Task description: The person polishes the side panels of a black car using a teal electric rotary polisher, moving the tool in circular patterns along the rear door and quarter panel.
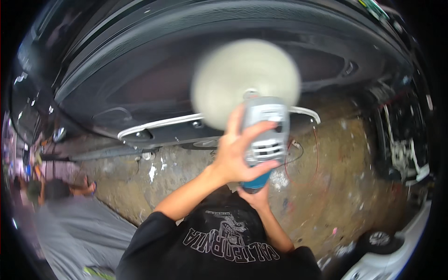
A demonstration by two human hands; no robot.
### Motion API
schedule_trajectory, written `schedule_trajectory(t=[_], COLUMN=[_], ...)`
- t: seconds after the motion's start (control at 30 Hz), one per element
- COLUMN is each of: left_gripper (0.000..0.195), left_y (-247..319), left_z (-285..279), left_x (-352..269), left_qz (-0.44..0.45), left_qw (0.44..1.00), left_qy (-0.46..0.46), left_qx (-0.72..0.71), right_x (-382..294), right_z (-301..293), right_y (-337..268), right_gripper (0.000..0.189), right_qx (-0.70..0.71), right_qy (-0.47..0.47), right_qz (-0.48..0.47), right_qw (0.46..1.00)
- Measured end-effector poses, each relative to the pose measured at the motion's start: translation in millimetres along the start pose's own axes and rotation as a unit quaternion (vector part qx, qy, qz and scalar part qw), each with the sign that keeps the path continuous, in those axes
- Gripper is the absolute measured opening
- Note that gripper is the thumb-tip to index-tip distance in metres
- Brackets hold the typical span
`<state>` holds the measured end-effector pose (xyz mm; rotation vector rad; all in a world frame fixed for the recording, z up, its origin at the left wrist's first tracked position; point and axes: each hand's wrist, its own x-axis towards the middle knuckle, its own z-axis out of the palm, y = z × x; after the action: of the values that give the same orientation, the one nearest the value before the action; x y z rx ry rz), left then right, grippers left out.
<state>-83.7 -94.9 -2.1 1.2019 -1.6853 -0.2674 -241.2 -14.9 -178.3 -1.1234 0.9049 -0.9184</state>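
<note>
A rotary polisher [267, 126] with a grey head and blue body is held in both my hands before my chest. My left hand [236, 150] wraps its grey head from the left, fingers spread over the top. Farther back, my right hand [257, 197] grips the rear of the blue body, partly hidden under it. The large cream polishing pad [227, 77] is blurred and overlaps a glossy dark car panel [150, 80]. Whether the pad touches the panel, I cannot tell. A white strip [161, 125] runs along the panel's lower edge, partly covered by the pad.
Red and dark cords [317, 150] hang and lie over the stained concrete floor [336, 182]. A grey cover [80, 231] drapes at the lower left, with a person [57, 190] beyond it. A white vehicle with a wheel [379, 239] stands at the lower right.
</note>
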Motion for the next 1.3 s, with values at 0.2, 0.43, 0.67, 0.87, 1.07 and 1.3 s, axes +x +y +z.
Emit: schedule_trajectory(t=[0.2, 0.43, 0.67, 0.87, 1.07, 1.3], left_gripper=[0.077, 0.077, 0.064, 0.057, 0.06, 0.058], left_y=[-23, -58, -29, 8, 17, 7], left_z=[-110, -199, -174, -96, -64, -107], left_x=[-87, -152, -76, -12, 2, -25], left_qz=[-0.004, 0.027, 0.114, 0.13, 0.156, 0.152], left_qw=[0.989, 0.969, 0.964, 0.934, 0.919, 0.925], left_qy=[0.047, 0.084, -0.05, -0.222, -0.278, -0.222], left_qx=[0.141, 0.23, 0.235, 0.246, 0.233, 0.27], right_x=[-4, 15, 41, 47, 50, 50], right_z=[101, 206, 247, 249, 240, 261], right_y=[-4, 40, 64, 76, 77, 87], right_gripper=[0.103, 0.102, 0.1, 0.099, 0.098, 0.097], right_qx=[0.025, 0.092, 0.222, 0.267, 0.274, 0.285], right_qy=[-0.135, -0.227, -0.194, -0.201, -0.198, -0.207], right_qz=[-0.025, -0.061, -0.102, -0.102, -0.106, -0.116], right_qw=[0.99, 0.968, 0.95, 0.937, 0.935, 0.929])
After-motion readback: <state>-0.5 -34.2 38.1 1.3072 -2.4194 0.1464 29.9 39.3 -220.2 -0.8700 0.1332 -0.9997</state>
